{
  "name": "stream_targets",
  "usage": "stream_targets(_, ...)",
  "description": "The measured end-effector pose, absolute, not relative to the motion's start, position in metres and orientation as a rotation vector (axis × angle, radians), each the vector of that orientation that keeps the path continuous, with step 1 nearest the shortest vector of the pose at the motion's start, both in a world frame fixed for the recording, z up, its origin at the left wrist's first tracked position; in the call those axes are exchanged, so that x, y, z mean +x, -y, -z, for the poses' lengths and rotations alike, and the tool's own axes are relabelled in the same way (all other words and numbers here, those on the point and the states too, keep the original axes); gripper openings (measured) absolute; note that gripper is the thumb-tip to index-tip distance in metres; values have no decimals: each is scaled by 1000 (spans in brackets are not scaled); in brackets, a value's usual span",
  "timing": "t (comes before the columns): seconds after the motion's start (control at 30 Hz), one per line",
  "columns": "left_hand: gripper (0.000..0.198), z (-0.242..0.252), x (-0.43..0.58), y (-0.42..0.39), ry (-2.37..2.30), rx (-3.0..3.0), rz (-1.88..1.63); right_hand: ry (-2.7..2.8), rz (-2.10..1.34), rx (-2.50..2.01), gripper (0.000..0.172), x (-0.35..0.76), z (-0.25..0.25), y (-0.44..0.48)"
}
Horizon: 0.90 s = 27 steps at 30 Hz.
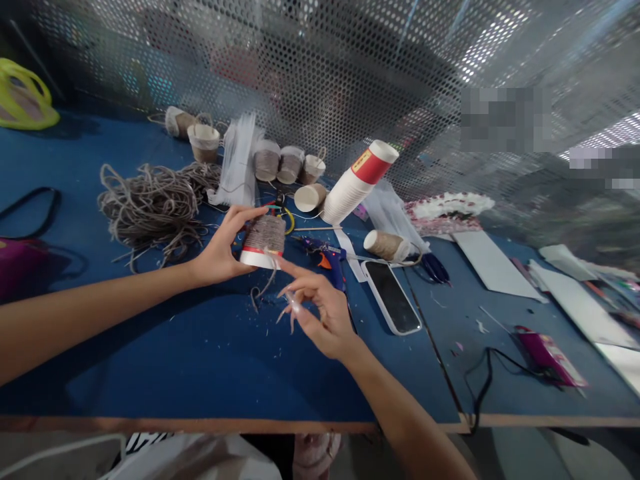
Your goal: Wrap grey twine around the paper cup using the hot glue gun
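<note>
Between your two hands, a twine-wrapped cup (pixel 263 241) is being held just above the blue bench (pixel 200 360). Your left hand (pixel 220 252) is cradling it from the side, thumb and fingers curled around the wrapped wall, probably so the windings are kept from slipping while the red band at the rim is facing you. Your right hand (pixel 320 308) is sitting just beside and below the cup, fingers loosely spread, the forefinger reaching up and touching the loose twine end (pixel 264 283) that is dangling from the rim; whether it is actually pinching the strand you cannot tell. Beyond your left hand a tangled heap of twine (pixel 153 203) is lying, likely as supply. Just past your right hand a blue glue gun (pixel 327 257) and a phone (pixel 393 297) are resting, and a stack of paper cups (pixel 357 181) is leaning farther back.
</note>
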<state>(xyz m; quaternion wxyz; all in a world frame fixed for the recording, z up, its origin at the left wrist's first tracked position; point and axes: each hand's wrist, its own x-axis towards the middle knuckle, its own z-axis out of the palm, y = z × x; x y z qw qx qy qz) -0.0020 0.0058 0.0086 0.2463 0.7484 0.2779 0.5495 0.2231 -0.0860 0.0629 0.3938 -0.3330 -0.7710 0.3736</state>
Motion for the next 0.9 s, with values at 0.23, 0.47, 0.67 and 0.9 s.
stream_targets(0.23, 73, -9, -1, -5, -734, 2013, -1517, 1993, -1059, -911, 8, 221, -61, 82)
stream_targets(0.47, 75, -8, 0, -6, -681, 1956, -1542, 1731, -1226, -919, 22, 226, -54, 77)
stream_targets(0.67, 75, -6, -1, -6, -642, 1929, -1532, 1563, -1080, -918, 30, 229, -48, 73)
stream_targets(0.9, 77, 0, -2, -9, -633, 1844, -1517, 1147, -715, -1015, 24, 231, -53, 61)
